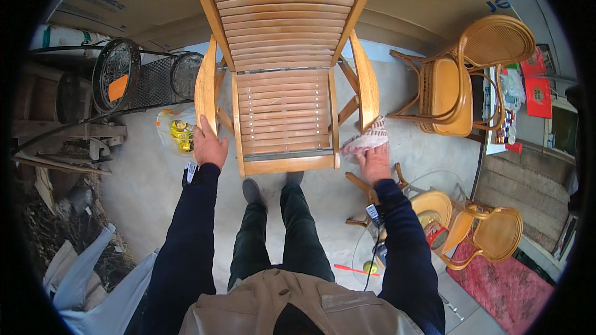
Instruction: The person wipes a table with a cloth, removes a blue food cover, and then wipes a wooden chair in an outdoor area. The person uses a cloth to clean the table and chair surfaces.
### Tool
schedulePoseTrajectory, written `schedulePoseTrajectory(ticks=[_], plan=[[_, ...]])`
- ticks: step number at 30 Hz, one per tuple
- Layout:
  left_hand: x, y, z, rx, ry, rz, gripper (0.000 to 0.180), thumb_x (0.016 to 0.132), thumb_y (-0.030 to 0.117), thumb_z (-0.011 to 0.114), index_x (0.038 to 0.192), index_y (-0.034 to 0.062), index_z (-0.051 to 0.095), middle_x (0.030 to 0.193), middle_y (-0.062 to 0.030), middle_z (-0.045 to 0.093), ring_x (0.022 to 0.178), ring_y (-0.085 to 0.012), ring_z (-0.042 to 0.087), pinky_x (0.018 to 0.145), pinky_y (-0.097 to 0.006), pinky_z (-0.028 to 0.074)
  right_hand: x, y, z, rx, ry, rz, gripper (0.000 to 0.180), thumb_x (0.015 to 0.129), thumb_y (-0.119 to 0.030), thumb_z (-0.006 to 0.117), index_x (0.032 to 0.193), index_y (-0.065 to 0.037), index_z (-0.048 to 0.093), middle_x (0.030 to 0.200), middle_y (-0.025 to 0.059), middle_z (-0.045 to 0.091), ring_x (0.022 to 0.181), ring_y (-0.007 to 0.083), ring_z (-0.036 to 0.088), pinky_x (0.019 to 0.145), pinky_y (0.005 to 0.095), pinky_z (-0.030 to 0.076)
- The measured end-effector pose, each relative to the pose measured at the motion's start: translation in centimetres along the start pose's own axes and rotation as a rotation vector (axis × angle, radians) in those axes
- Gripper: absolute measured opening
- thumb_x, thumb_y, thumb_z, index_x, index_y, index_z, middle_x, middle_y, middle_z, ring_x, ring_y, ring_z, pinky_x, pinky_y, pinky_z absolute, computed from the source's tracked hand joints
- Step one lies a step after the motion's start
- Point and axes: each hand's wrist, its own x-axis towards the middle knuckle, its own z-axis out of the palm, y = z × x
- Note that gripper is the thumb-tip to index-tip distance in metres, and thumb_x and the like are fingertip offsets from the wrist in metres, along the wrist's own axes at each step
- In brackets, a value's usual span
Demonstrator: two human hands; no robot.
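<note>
Slatted wooden armchair [285, 108], placed directly ahead; the left hand [210, 147] is laid, fingers extended, on the left armrest [205, 87]; a patterned cloth [366, 141] is gripped by the right hand [375, 164] at the right armrest [367, 80]; contact is best kept flat.

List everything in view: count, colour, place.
Slatted chair: one, brown, top centre
Patterned cloth: one, reddish-white, right armrest
Rattan chairs: two, tan, right
Glass table: one, clear, lower right
Plastic bag: one, whitish, left floor
Rack: one, black, left
Cardboard: uncounted, brown, behind chair
Mat: one, red, lower right
Smaller clutter: uncounted, mixed, both sides
Trousers: one, green, bottom
Shoes: two, grey, below chair
Sleeves: two, navy, bottom
Left hand: one, bare, left armrest
Right hand: one, bare, at cloth
</note>
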Motion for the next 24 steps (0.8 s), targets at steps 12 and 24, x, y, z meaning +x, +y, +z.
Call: schedulePoseTrajectory(ticks=[12,24], plan=[[0.2,-0.1,0.5,-0.015,0.011,-0.007,0.096,0.096,0.019,0.073,0.174,0.0047,0.020,0.162,-0.0424,0.037,0.146,-0.0583,0.044,0.123,-0.056,0.040,16.8,-3.1,-3.9,-0.059,0.152,0.018,0.065,0.105,-0.041,0.066,0.135,0.017,0.062,0.152,0.0401,0.051,0.146,0.0572,0.042,0.129,0.0573,0.030],[0.2,-0.1,0.9,0.033,0.055,0.023,0.094,0.097,0.018,0.071,0.174,0.0032,0.020,0.162,-0.0423,0.037,0.145,-0.0593,0.045,0.122,-0.057,0.042,34.7,-3.8,-6.8,-0.118,0.235,-0.082,0.055,0.104,-0.046,0.067,0.113,0.008,0.076,0.125,0.0347,0.067,0.122,0.0493,0.061,0.106,0.0530,0.052]])
